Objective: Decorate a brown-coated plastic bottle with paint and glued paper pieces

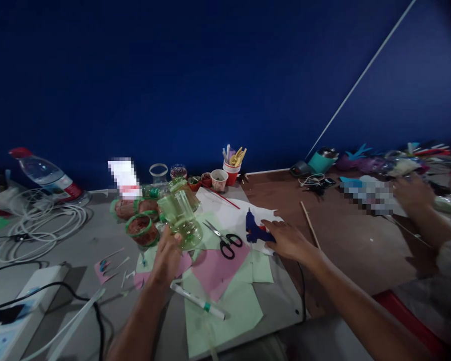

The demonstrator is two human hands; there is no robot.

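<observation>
My left hand (168, 254) is closed on a green, see-through plastic bottle (180, 210), which it holds tilted above the paper scraps. To the right, my right hand (291, 238) has its fingers around the handle of a blue glue gun (252, 228), whose nozzle points toward the wall. Between the hands, scissors (227, 243) with black handles lie partly spread on pink paper (220, 271) and pale green paper (225, 321). A white marker with a green band (199, 301) rests nearer to me. Beside the bottle stands a brown-filled cup with a green rim (142, 230).
A red cup of tools (232, 173) and a white paper cup (219, 180) stand by the wall. On the left are a water bottle (52, 175), coiled white cable (56, 220) and a power strip (26, 306). At right, another person's hand (413, 193) reaches over the brown table.
</observation>
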